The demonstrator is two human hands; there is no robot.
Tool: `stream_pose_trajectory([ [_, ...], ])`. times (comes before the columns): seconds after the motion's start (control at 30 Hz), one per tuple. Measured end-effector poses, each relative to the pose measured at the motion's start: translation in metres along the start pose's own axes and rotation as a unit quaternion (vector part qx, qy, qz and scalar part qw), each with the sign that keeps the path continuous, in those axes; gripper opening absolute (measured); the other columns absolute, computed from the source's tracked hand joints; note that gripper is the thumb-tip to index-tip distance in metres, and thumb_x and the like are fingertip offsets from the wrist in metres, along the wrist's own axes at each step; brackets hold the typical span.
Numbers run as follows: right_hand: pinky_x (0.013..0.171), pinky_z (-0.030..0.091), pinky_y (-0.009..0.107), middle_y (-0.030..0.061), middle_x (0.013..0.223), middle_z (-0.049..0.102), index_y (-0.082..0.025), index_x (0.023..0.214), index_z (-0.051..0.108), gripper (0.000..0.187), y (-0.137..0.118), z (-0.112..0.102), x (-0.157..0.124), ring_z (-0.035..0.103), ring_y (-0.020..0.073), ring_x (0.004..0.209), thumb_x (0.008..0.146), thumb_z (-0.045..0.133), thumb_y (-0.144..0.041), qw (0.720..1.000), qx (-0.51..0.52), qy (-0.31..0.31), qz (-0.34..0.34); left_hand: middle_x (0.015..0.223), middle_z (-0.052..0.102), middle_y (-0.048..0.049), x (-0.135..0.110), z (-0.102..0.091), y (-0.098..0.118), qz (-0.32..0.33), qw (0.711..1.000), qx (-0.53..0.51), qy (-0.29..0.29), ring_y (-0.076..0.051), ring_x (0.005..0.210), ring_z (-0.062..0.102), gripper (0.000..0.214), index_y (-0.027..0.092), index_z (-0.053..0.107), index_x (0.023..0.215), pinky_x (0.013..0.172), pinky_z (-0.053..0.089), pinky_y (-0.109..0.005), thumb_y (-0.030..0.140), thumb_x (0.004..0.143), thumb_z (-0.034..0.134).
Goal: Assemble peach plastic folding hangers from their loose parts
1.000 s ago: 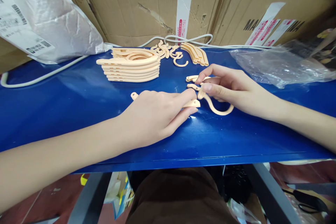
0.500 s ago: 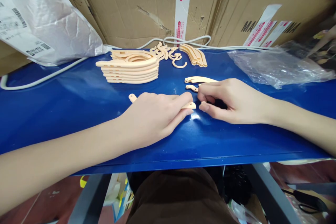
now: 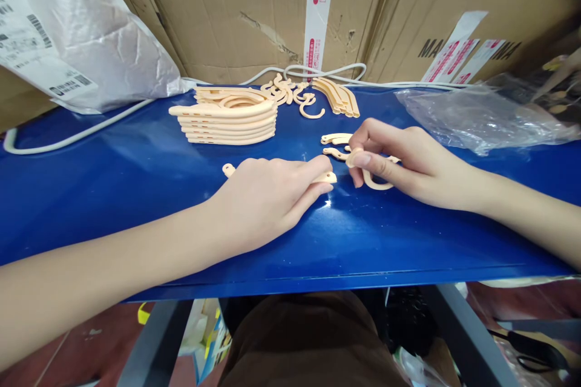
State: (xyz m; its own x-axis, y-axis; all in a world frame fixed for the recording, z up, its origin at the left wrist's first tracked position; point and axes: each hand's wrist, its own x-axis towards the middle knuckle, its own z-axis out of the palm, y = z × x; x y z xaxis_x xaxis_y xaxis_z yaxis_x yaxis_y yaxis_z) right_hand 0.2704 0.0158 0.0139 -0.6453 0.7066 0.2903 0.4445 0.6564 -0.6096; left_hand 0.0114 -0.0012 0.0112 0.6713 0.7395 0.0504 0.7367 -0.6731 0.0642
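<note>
- Head view: blue tabletop crosses the frame; cardboard boxes stand behind it along the top.
- Stacked cream hanger parts: upper centre-left, on the tabletop.
- Silver parcel: cut off by the frame at upper left.
- Left hand, centre: fingers closed around a cream strip; only its 2 ends are visible, the hand covering its middle.
- Right hand, right of centre: thumb and fingers pinch a cream hook, partly hidden by the hand.
- Loose cream pieces: beside the right fingertips, right ends obscured.
- Compared with 0.5 s ago: hook now visible, previously concealed by the right hand; left hand essentially unmoved.
</note>
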Motion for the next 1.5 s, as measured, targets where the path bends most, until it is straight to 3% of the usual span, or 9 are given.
stream_pose_trajectory([
  [0.13,0.054,0.046,0.027,-0.0051,0.067,0.074,-0.027,0.101,0.056,0.047,-0.001,0.005,0.0,0.059,0.0124,0.054,0.111,0.067,-0.072,0.991,0.116,0.006,0.063,0.111,0.089,0.0015,-0.001,0.009,-0.006,0.027,0.998,-0.021,0.046,-0.023,0.095,0.087,0.036,0.026,0.072,0.126,0.067,0.041,-0.031,0.043,0.124,0.04],
  [0.27,0.044,0.04,0.026,-0.0065,0.062,0.071,-0.026,0.099,0.062,0.044,-0.001,0.005,-0.001,0.051,0.0107,0.046,0.104,0.081,-0.065,0.977,0.18,-0.037,0.104,0.099,0.088,0.003,0.0,0.023,-0.013,0.064,0.986,-0.046,0.147,-0.02,0.079,0.082,0.039,0.027,0.071,0.123,0.063,0.039,-0.029,0.047,0.123,0.037],
  [0.33,0.04,0.038,0.025,-0.007,0.06,0.071,-0.026,0.099,0.063,0.043,-0.001,0.005,-0.001,0.051,0.0102,0.044,0.102,0.084,-0.063,0.971,0.204,-0.049,0.116,0.096,0.088,0.0033,0.0,0.027,-0.015,0.08,0.981,-0.059,0.168,-0.018,0.076,0.08,0.039,0.027,0.071,0.123,0.061,0.038,-0.028,0.047,0.123,0.037],
  [0.53,0.037,0.034,0.023,-0.0055,0.062,0.074,-0.023,0.097,0.07,0.043,0.0,0.006,0.001,0.056,0.0089,0.041,0.097,0.091,-0.061,0.957,0.252,-0.049,0.137,0.087,0.084,0.0041,-0.002,0.028,-0.013,0.093,0.977,-0.066,0.18,-0.017,0.069,0.076,0.03,0.027,0.067,0.124,0.058,0.036,-0.028,0.043,0.121,0.042],
  [0.67,0.035,0.032,0.023,-0.0045,0.062,0.075,-0.024,0.093,0.068,0.043,-0.002,0.007,0.001,0.056,0.0095,0.039,0.095,0.094,-0.059,0.943,0.291,-0.036,0.158,0.073,0.074,0.0071,-0.002,0.027,-0.011,0.08,0.978,-0.069,0.178,-0.015,0.053,0.064,0.026,0.027,0.065,0.128,0.056,0.033,-0.026,0.042,0.121,0.045],
  [0.87,0.036,0.027,0.022,-0.0075,0.054,0.065,-0.025,0.094,0.064,0.047,-0.005,0.007,0.002,0.046,0.008,0.038,0.099,0.087,-0.065,0.939,0.307,-0.036,0.15,0.079,0.075,0.008,-0.001,0.029,-0.01,0.096,0.966,-0.086,0.226,-0.012,0.053,0.063,0.022,0.027,0.06,0.136,0.058,0.035,-0.023,0.039,0.121,0.048],
  [1.17,0.042,0.031,0.02,-0.0073,0.058,0.066,-0.022,0.088,0.062,0.047,0.007,0.01,0.006,0.047,0.0046,0.044,0.102,0.087,-0.059,0.93,0.347,-0.053,0.111,0.072,0.071,0.0094,-0.001,0.029,-0.009,0.091,0.968,-0.096,0.213,-0.013,0.053,0.064,0.026,0.026,0.055,0.143,0.056,0.034,-0.023,0.039,0.122,0.049],
  [1.37,0.037,0.025,0.018,-0.0071,0.059,0.069,-0.021,0.089,0.06,0.045,0.013,0.013,0.007,0.041,0.0024,0.039,0.102,0.089,-0.053,0.916,0.388,-0.067,0.08,0.074,0.073,0.0095,0.001,0.025,-0.01,0.109,0.967,-0.106,0.204,-0.011,0.049,0.057,0.028,0.025,0.061,0.144,0.057,0.039,-0.021,0.038,0.123,0.048],
  [1.5,0.038,0.024,0.017,-0.0069,0.062,0.07,-0.021,0.094,0.059,0.044,0.01,0.014,0.005,0.039,0.0018,0.04,0.106,0.084,-0.055,0.911,0.393,-0.084,0.095,0.084,0.08,0.0056,0.002,0.029,-0.012,0.115,0.959,-0.138,0.219,-0.012,0.058,0.067,0.033,0.024,0.064,0.142,0.058,0.042,-0.024,0.044,0.124,0.046],
])
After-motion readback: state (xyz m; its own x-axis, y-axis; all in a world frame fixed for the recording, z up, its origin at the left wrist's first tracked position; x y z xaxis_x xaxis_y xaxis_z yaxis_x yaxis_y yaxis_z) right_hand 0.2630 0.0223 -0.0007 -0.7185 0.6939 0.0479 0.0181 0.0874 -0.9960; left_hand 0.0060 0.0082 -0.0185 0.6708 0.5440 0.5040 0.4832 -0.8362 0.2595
